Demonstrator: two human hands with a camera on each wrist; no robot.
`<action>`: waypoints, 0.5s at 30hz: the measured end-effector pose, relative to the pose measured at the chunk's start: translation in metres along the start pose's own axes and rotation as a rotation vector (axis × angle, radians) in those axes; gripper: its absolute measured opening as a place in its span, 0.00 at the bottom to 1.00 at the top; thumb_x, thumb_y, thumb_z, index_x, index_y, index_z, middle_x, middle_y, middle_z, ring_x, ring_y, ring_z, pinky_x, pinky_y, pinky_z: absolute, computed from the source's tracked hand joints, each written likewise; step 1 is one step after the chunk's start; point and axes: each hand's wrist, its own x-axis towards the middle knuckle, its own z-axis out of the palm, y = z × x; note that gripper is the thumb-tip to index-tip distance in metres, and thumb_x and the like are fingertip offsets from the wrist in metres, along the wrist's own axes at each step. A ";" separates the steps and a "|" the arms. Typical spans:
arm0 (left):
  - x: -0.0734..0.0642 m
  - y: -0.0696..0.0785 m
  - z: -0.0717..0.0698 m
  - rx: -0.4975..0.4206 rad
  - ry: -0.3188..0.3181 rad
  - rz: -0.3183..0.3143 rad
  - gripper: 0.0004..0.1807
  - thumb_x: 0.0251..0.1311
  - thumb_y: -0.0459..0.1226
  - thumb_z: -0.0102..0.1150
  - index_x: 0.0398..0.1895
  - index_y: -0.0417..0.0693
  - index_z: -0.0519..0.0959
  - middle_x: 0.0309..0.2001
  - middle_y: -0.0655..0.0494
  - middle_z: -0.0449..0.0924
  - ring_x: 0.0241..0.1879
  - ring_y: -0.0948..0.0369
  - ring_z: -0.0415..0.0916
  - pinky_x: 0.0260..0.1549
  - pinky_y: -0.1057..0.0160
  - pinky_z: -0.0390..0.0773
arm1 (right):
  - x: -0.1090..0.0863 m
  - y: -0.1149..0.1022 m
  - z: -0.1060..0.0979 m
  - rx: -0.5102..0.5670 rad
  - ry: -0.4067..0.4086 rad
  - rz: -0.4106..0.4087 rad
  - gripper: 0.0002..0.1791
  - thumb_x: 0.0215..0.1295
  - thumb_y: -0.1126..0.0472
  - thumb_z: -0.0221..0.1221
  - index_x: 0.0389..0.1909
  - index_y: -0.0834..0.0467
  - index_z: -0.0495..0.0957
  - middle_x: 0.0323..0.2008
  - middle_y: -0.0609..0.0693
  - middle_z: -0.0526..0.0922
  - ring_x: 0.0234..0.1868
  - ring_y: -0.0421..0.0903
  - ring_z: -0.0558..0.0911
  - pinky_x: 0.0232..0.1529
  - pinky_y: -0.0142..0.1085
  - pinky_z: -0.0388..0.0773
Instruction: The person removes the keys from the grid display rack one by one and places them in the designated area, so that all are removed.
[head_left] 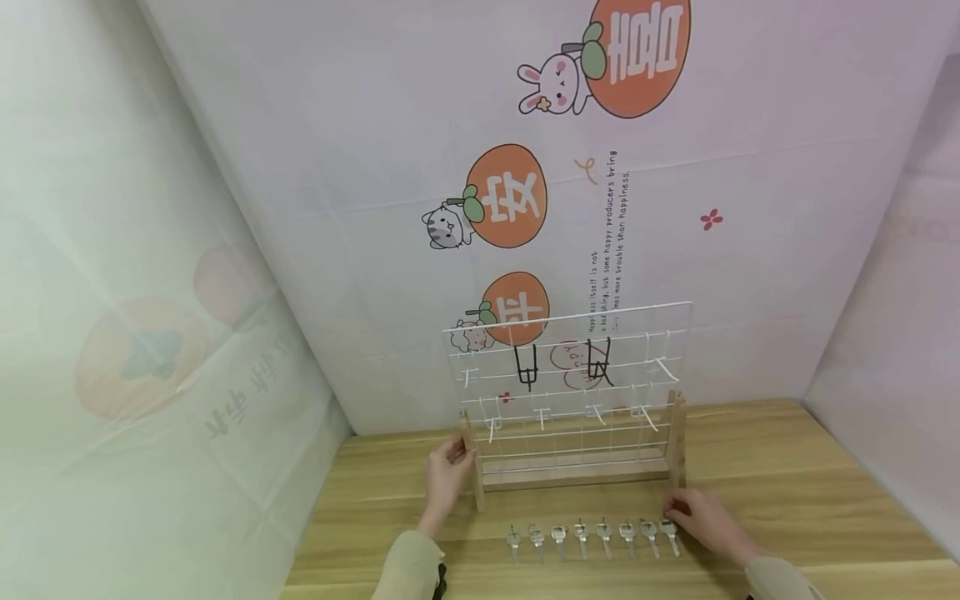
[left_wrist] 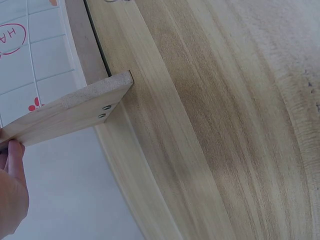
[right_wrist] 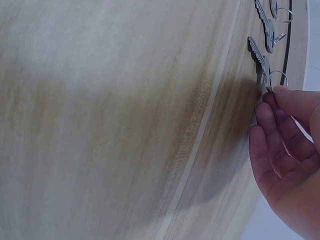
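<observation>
A white wire grid rack (head_left: 570, 433) stands upright between two wooden side posts. My left hand (head_left: 447, 475) grips the left wooden post (head_left: 472, 467); the left wrist view shows fingertips at the edge of this post (left_wrist: 75, 112). In front of the rack, several silver keys (head_left: 582, 540) with small rings lie in a row. At the row's right end, my right hand (head_left: 705, 518) pinches the last key (head_left: 670, 537) near its head. The right wrist view shows thumb and fingertips at that key (right_wrist: 261, 62), beside its ring (right_wrist: 280, 78); the exact contact is partly hidden.
Several white hooks (head_left: 596, 412) and two black hooks (head_left: 527, 367) hang on the grid. A wooden crossbar (head_left: 573, 475) joins the posts low down. Printed white cloth (head_left: 390, 250) covers the walls behind and beside the wood-grain table (head_left: 780, 475).
</observation>
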 end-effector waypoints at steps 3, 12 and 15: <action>0.001 -0.002 0.001 0.007 0.001 -0.012 0.14 0.58 0.21 0.62 0.47 0.20 0.78 0.46 0.23 0.81 0.47 0.35 0.83 0.47 0.48 0.88 | -0.001 0.000 0.000 -0.003 0.003 -0.003 0.04 0.60 0.66 0.65 0.29 0.55 0.81 0.27 0.41 0.84 0.28 0.26 0.75 0.26 0.25 0.77; 0.008 -0.031 0.004 0.009 -0.003 -0.008 0.15 0.58 0.24 0.64 0.48 0.24 0.79 0.47 0.26 0.82 0.47 0.38 0.84 0.46 0.53 0.89 | -0.002 -0.001 0.000 -0.004 -0.005 0.001 0.03 0.59 0.65 0.66 0.29 0.56 0.81 0.27 0.41 0.84 0.27 0.25 0.72 0.26 0.25 0.76; 0.007 -0.034 0.002 0.005 -0.021 0.014 0.16 0.59 0.26 0.64 0.49 0.23 0.78 0.47 0.26 0.82 0.47 0.38 0.84 0.45 0.56 0.90 | -0.003 -0.002 0.000 -0.003 0.004 -0.002 0.03 0.59 0.65 0.66 0.29 0.56 0.81 0.26 0.41 0.83 0.27 0.25 0.72 0.26 0.24 0.76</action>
